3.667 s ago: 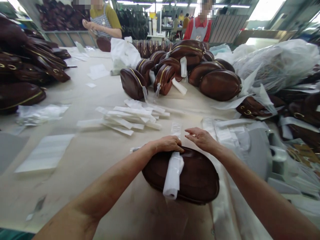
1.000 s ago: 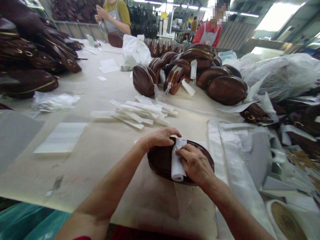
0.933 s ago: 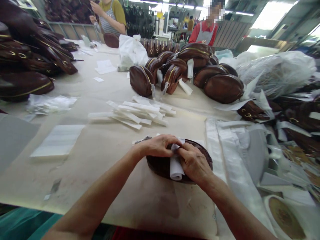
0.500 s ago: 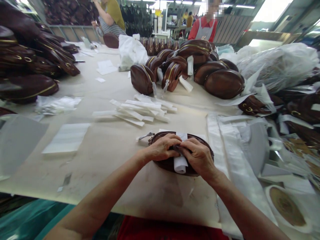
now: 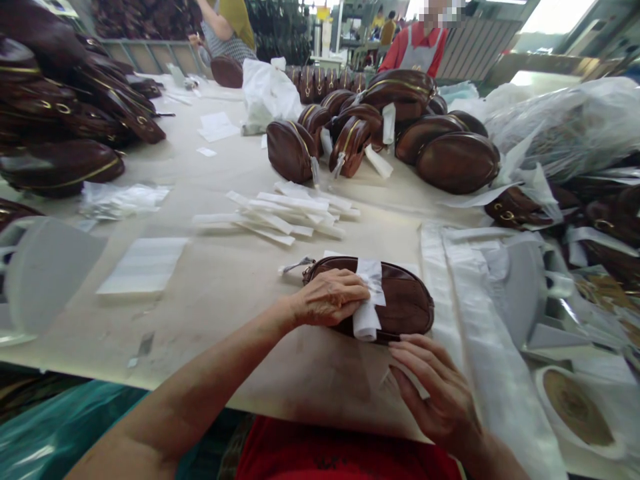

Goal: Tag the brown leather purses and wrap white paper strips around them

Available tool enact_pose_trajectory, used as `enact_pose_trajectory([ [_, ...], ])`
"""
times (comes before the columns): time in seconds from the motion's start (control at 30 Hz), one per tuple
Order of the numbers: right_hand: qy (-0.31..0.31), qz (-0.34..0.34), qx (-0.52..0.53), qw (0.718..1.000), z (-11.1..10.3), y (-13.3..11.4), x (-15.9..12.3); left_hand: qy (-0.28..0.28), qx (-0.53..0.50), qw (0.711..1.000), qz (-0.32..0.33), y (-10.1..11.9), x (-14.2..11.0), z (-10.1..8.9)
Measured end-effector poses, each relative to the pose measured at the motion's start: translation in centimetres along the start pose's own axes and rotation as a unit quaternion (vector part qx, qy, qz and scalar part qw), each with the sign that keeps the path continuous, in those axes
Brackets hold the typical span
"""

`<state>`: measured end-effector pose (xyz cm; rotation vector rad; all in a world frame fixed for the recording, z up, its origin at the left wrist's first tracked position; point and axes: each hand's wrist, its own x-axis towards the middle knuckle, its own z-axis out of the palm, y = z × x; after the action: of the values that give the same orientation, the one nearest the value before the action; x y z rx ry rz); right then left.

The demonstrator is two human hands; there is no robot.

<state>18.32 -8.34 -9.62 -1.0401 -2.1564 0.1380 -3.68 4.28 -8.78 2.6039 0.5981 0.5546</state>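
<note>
Head view: our bag (image 5: 409, 303) lies on the table (image 5: 200, 277), paper (image 5: 370, 272) across it — in place, we judge, but not yet smoothed. Our left hand (image 5: 330, 297) is clamped on that paper; our right hand (image 5: 443, 393), fingers parted, hangs just beside.

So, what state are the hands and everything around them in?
Left hand: closed on the white paper
White paper: crumpled midway, rolled at its near end
Brown bag: on the table, paper across it
Right hand: thumb and fingers apart; pale piece between, grip unclear
Paper strips: loose, overlapping
White sheet: flat
White plastic bag: crumpled
Brown bags beyond: clustered together
</note>
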Motion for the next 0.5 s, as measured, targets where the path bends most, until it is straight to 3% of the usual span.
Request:
enact_pose_trajectory([
  [0.13,-0.03,0.021,-0.033,0.999,1.2,-0.9,-2.8,-0.064,0.007,0.998,0.0,0.7,-0.2,-1.2],
  [0.27,-0.017,0.075,-0.056,0.995,3.1,-0.9,-3.7,-0.116,0.018,0.993,-0.014,1.7,-0.5,-2.0],
  [0.37,-0.032,0.096,-0.012,0.995,4.2,-1.2,-3.7,-0.117,0.047,0.992,-0.024,2.2,-0.8,-1.5],
  [0.5,-0.061,0.081,0.034,0.994,4.7,-1.9,-3.6,-0.078,0.096,0.992,-0.019,2.1,-1.0,-0.4],
])
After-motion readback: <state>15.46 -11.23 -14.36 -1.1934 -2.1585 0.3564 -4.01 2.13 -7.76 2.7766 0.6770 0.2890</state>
